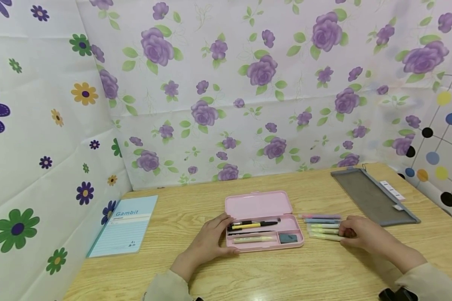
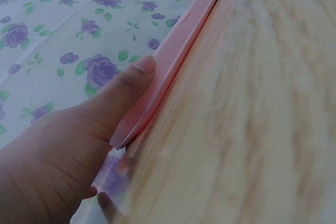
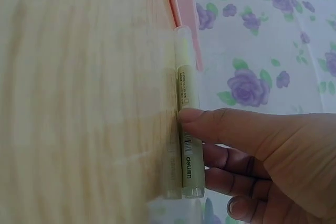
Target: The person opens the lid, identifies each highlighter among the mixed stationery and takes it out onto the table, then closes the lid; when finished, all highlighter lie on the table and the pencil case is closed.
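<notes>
A pink pencil case [image 1: 258, 205] lies with its lid open on the table. Inside are a yellow-and-black pen [image 1: 252, 225], other dark pens, a pale yellow marker [image 1: 254, 240] and a dark eraser [image 1: 288, 238] in its own small compartment. My left hand [image 1: 207, 240] holds the case's left end, thumb along the front wall and fingers at the back corner. Right of the case, several highlighters [image 1: 322, 221] lie side by side, purple, blue and pale yellow. My right hand [image 1: 363, 236] pinches the right end of the nearest yellow highlighter [image 3: 190, 87], thumb on its barrel.
A light blue notebook [image 1: 124, 225] lies at the table's left. Toward the back right sits a grey mesh zip pouch [image 1: 373, 198], with a white strip [image 1: 392, 190] beside it. Flowered cloth [image 1: 226, 104] hangs behind the wooden table [image 1: 271, 276].
</notes>
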Demonstrator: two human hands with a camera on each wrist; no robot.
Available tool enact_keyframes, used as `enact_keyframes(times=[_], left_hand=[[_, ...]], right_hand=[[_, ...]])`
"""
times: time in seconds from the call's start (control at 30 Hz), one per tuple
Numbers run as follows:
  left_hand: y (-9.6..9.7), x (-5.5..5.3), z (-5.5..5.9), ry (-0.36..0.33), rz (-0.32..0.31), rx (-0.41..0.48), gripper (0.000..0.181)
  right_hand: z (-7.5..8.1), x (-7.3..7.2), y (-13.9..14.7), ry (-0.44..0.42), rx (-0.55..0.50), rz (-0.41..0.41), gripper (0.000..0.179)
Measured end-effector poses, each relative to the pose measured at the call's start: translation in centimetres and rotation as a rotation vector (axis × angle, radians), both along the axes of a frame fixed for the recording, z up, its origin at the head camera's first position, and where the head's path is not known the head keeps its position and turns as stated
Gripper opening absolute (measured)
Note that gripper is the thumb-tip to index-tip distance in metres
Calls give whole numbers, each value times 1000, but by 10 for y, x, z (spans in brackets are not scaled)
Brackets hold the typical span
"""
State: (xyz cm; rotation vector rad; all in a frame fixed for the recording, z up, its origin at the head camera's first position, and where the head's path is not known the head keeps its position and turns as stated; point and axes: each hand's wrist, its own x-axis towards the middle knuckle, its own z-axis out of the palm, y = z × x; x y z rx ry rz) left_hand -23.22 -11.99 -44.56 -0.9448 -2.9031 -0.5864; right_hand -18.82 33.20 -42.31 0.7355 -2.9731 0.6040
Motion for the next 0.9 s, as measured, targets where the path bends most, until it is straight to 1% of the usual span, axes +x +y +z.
enact_keyframes(times=[0.13,0.33,0.5,0.67,0.9], left_hand=[[0,0,1,2,-4,-5,92],[1,-1,0,-2,-6,-9,92],[0,-1,-1,3,-6,-4,92],[0,-1,0,13,-10,-1,92],[1,1,1,4,-10,11,91]], right_hand=[[3,1,0,6,-4,5,13],[10,2,-4,20,4,-17,13],[21,-2,-7,43,13,7,10],[33,-4,-12,66,26,28,10],[50,-7,-28,76,15,49,10]])
